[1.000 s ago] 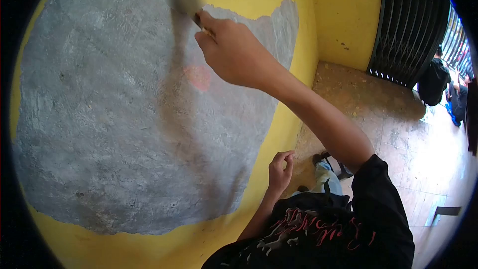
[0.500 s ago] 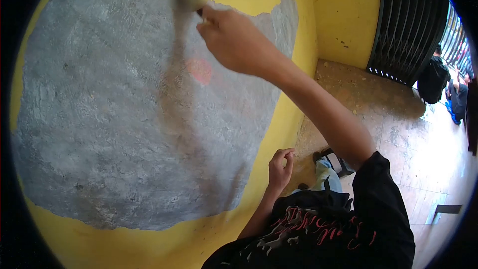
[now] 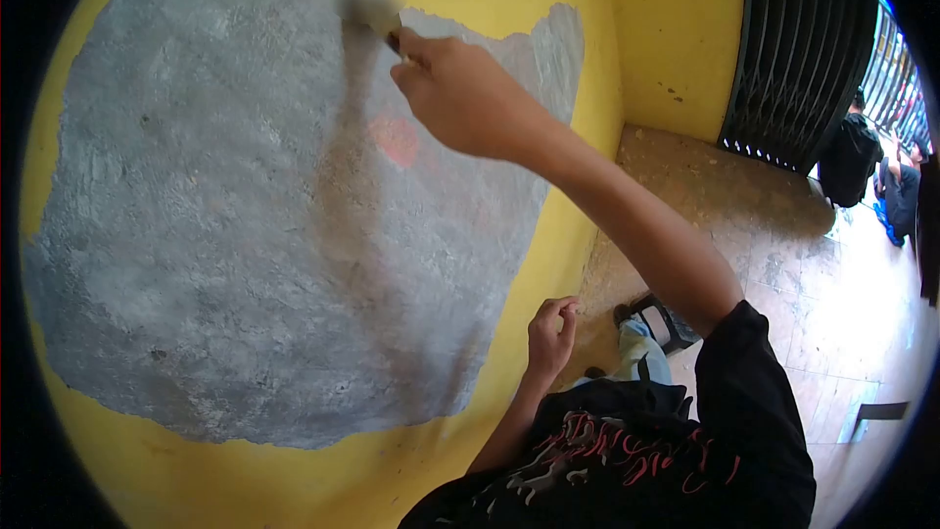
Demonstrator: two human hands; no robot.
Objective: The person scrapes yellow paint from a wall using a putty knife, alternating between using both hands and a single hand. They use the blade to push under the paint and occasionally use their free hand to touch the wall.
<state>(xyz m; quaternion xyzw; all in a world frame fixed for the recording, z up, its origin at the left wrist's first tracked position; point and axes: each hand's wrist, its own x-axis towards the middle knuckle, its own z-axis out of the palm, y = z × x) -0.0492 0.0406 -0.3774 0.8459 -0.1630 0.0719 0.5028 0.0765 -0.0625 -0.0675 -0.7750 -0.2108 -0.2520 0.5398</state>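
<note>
Right hand (image 3: 441,88) closed firmly around a tool (image 3: 375,14) (its head is blurred), at the upper grey patch (image 3: 215,206) on a yellow wall (image 3: 676,29); left hand (image 3: 552,335), lower, loosely curled, contents unclear.

Right arm (image 3: 632,220) outstretched, the right hand (image 3: 452,93) is clenched while the left hand (image 3: 551,335) curls loosely below.

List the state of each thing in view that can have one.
Right hand: raised, closed around a tool.
Tool: gripped, its head blurred; contact with the wall unclear.
Left hand: loosely curled; no held object visible.
Grey patch: rough, ragged-edged.
Pink spot: faint, on the grey patch.
Black gate: slats bunched together.
</note>
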